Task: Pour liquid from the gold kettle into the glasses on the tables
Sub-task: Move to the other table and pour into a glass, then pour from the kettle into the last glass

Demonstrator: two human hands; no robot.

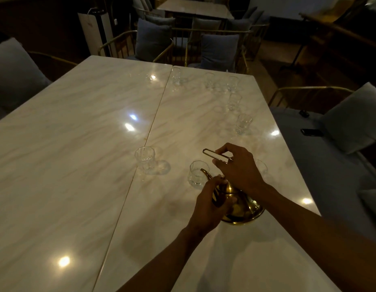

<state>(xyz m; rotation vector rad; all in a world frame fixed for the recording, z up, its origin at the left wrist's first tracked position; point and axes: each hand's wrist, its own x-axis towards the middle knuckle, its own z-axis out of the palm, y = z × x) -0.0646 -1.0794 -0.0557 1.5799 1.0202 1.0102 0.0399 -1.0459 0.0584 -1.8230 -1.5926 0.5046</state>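
Observation:
A gold kettle (244,211) is tilted over the marble table (77,144), its curved spout at the rim of a clear glass (197,174). My right hand (237,169) grips the kettle's thin wire handle from above. My left hand (212,203) wraps round the kettle's neck and body. Another clear glass (145,160) stands to the left, near the seam between the two tabletops. Part of a third glass (262,166) shows behind my right hand. Several more glasses, such as one (243,123) by the right edge, stand further back on the right tabletop.
Gold-framed chairs with grey cushions (219,50) line the far side, and a grey bench (322,165) runs along the right with a dark phone (311,131) on it. Another table (193,7) stands in the background.

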